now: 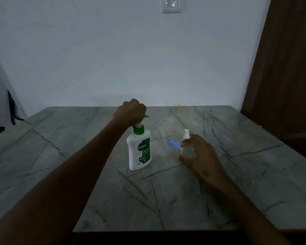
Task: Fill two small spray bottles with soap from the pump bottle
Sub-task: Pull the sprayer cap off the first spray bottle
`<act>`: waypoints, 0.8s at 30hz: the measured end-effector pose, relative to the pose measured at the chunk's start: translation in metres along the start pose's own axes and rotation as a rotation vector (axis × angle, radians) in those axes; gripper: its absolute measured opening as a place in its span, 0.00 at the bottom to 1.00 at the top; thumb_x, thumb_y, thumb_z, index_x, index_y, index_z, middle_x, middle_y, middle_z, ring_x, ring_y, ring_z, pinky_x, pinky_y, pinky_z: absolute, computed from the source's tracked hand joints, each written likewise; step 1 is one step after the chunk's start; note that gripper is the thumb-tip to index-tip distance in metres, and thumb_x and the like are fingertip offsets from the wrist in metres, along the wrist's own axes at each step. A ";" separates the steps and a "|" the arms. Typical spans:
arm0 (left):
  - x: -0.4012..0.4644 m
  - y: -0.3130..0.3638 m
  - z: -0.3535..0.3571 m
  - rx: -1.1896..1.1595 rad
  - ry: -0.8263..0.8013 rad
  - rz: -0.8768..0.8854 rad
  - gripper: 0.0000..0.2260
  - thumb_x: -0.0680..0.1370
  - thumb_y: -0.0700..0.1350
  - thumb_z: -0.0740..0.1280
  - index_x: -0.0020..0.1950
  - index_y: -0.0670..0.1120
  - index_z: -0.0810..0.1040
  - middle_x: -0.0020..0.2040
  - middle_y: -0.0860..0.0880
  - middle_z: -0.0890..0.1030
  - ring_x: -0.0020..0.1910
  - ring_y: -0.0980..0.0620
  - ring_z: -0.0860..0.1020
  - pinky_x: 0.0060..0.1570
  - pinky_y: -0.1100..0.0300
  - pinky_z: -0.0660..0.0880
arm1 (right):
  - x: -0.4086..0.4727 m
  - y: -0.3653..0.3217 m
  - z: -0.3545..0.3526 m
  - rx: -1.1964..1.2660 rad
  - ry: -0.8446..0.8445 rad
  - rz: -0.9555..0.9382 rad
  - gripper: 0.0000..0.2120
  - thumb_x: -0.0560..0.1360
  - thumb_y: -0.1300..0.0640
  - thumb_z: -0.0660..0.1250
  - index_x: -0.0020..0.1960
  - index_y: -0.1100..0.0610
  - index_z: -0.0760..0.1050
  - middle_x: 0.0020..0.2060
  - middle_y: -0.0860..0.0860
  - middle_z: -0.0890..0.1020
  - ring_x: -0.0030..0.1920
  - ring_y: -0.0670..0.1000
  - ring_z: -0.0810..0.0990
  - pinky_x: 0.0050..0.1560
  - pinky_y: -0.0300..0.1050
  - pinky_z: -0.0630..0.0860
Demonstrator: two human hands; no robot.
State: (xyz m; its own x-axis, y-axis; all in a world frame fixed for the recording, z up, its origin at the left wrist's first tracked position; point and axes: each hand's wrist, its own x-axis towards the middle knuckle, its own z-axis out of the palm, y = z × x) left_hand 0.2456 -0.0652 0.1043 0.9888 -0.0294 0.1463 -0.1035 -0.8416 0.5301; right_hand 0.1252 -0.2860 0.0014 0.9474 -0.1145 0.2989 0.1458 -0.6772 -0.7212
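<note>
A white pump bottle [139, 152] with a green label and green collar stands upright in the middle of the marble table [95, 183]. My left hand [130, 111] is curled round its green pump head from above; only the nozzle tip shows. My right hand [200, 154] holds a small clear spray bottle [186, 152] with a blue cap [173, 144], tilted so the cap points left toward the pump bottle. Behind my right fingers stands a second small spray bottle [186, 133] with a white top; its body is hidden.
A pale wall rises just behind the table, with a switch plate [171, 5] high up. A brown wooden door or cabinet [286, 68] stands at the right. Dark objects sit at the far left edge.
</note>
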 end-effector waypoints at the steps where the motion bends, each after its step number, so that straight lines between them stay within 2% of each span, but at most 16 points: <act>1: 0.000 -0.001 0.000 0.003 0.000 0.005 0.08 0.81 0.46 0.64 0.50 0.42 0.78 0.49 0.43 0.84 0.47 0.45 0.85 0.53 0.45 0.83 | 0.002 0.004 -0.007 0.014 0.034 0.000 0.26 0.68 0.25 0.64 0.40 0.49 0.73 0.37 0.45 0.77 0.36 0.41 0.75 0.37 0.34 0.67; 3: 0.001 -0.002 0.001 -0.018 0.003 0.008 0.09 0.81 0.46 0.63 0.50 0.42 0.78 0.49 0.43 0.85 0.47 0.44 0.85 0.54 0.44 0.83 | 0.007 0.019 -0.020 -0.007 0.082 -0.009 0.23 0.71 0.28 0.66 0.40 0.49 0.74 0.39 0.46 0.78 0.37 0.42 0.76 0.38 0.35 0.68; 5: 0.001 -0.002 0.002 -0.040 0.004 0.003 0.09 0.80 0.47 0.63 0.50 0.43 0.79 0.49 0.43 0.85 0.47 0.44 0.85 0.54 0.44 0.83 | 0.010 0.033 -0.029 -0.085 0.077 0.035 0.16 0.77 0.39 0.68 0.44 0.51 0.73 0.41 0.47 0.77 0.39 0.45 0.75 0.40 0.37 0.67; 8: 0.002 -0.002 0.002 -0.062 -0.004 -0.005 0.10 0.78 0.48 0.63 0.49 0.43 0.79 0.49 0.44 0.85 0.47 0.44 0.85 0.54 0.43 0.83 | 0.010 0.045 -0.036 -0.122 0.104 -0.025 0.09 0.78 0.49 0.71 0.47 0.54 0.75 0.42 0.47 0.75 0.41 0.44 0.73 0.43 0.38 0.69; 10: 0.003 -0.002 0.002 -0.058 -0.007 -0.001 0.09 0.79 0.47 0.63 0.49 0.43 0.79 0.49 0.44 0.85 0.47 0.44 0.85 0.55 0.43 0.83 | 0.008 0.046 -0.036 -0.111 0.107 -0.048 0.10 0.77 0.51 0.72 0.49 0.58 0.79 0.45 0.49 0.77 0.41 0.41 0.72 0.48 0.42 0.74; 12: 0.004 -0.003 0.002 -0.013 -0.019 0.010 0.07 0.80 0.46 0.65 0.49 0.43 0.78 0.50 0.43 0.84 0.47 0.44 0.85 0.54 0.45 0.83 | 0.006 0.043 -0.036 -0.096 0.088 -0.023 0.12 0.77 0.53 0.72 0.53 0.61 0.80 0.48 0.52 0.79 0.44 0.46 0.74 0.53 0.44 0.72; 15: 0.004 -0.004 0.001 0.034 -0.026 0.025 0.06 0.80 0.44 0.66 0.49 0.43 0.79 0.50 0.43 0.84 0.47 0.45 0.85 0.54 0.44 0.83 | 0.002 0.041 -0.040 -0.112 0.060 -0.016 0.16 0.77 0.53 0.73 0.61 0.59 0.80 0.65 0.58 0.77 0.61 0.53 0.75 0.63 0.47 0.69; 17: 0.004 -0.004 0.001 0.027 -0.021 0.026 0.07 0.81 0.44 0.64 0.49 0.43 0.79 0.50 0.43 0.84 0.48 0.44 0.85 0.55 0.43 0.83 | -0.002 0.038 -0.046 -0.117 0.064 -0.018 0.21 0.76 0.52 0.73 0.67 0.57 0.77 0.76 0.56 0.68 0.74 0.56 0.68 0.72 0.53 0.64; 18: 0.003 -0.003 0.000 0.024 -0.022 0.026 0.07 0.81 0.45 0.64 0.49 0.43 0.79 0.50 0.43 0.84 0.48 0.44 0.85 0.55 0.43 0.82 | -0.005 0.035 -0.050 -0.082 0.093 -0.024 0.23 0.76 0.51 0.73 0.68 0.57 0.76 0.77 0.55 0.67 0.76 0.56 0.65 0.73 0.53 0.62; 20: 0.001 -0.001 0.000 0.031 -0.033 0.033 0.07 0.81 0.45 0.64 0.50 0.42 0.79 0.51 0.43 0.84 0.49 0.44 0.85 0.56 0.43 0.82 | -0.011 0.021 -0.057 -0.002 0.247 -0.113 0.21 0.75 0.49 0.75 0.64 0.56 0.78 0.74 0.52 0.71 0.72 0.52 0.69 0.69 0.48 0.65; 22: -0.003 0.001 -0.001 0.036 -0.040 0.045 0.08 0.81 0.44 0.64 0.53 0.40 0.80 0.53 0.42 0.83 0.51 0.42 0.84 0.57 0.42 0.82 | -0.019 0.001 -0.059 0.015 0.402 -0.285 0.13 0.73 0.54 0.77 0.54 0.55 0.79 0.65 0.48 0.77 0.62 0.44 0.75 0.63 0.38 0.71; 24: -0.005 0.003 -0.001 0.067 -0.051 0.056 0.09 0.82 0.42 0.64 0.55 0.39 0.81 0.55 0.41 0.82 0.53 0.41 0.83 0.59 0.42 0.81 | -0.018 -0.018 -0.048 0.073 0.372 -0.344 0.08 0.73 0.57 0.76 0.47 0.54 0.77 0.55 0.45 0.79 0.51 0.36 0.77 0.51 0.25 0.71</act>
State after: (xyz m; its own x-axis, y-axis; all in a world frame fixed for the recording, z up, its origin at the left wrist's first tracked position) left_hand 0.2397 -0.0673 0.1057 0.9861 -0.1034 0.1300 -0.1528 -0.8721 0.4648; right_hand 0.0918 -0.3071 0.0392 0.6772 -0.1536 0.7195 0.4634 -0.6705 -0.5793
